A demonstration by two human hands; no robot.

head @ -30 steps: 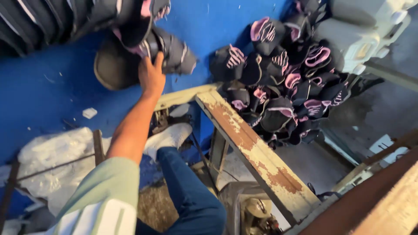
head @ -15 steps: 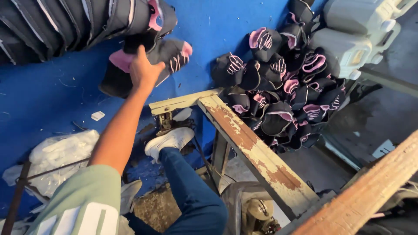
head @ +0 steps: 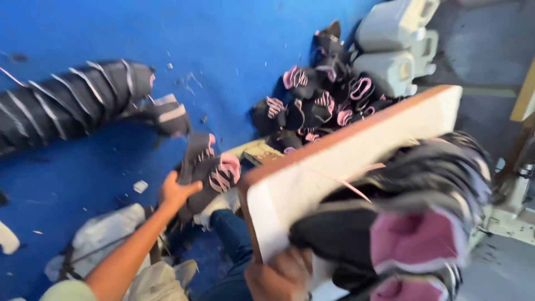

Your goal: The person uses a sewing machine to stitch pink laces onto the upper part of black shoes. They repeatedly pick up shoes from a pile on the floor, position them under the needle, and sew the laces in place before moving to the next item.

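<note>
A long row of black fabric shoe uppers [head: 67, 108] with pale stripes lies on the blue floor [head: 223, 50]. My right grip [head: 281, 276] clasps the edge of a flat white board with a brown rim [head: 345, 161], piled with black-and-pink uppers [head: 412, 234]. My left grip [head: 177, 192] closes on a small bundle of soft black-and-pink uppers [head: 209, 170] low over the floor, near the row.

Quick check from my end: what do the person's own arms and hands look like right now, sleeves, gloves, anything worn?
Both hands are bare, no gloves. The left hand sits on a bare forearm; a short, pale green sleeve shows only at the frame's bottom edge. The right hand is blurred and cut off at the bottom, so its wrist and sleeve are out of view. No watch or ring can be made out on either.
</note>
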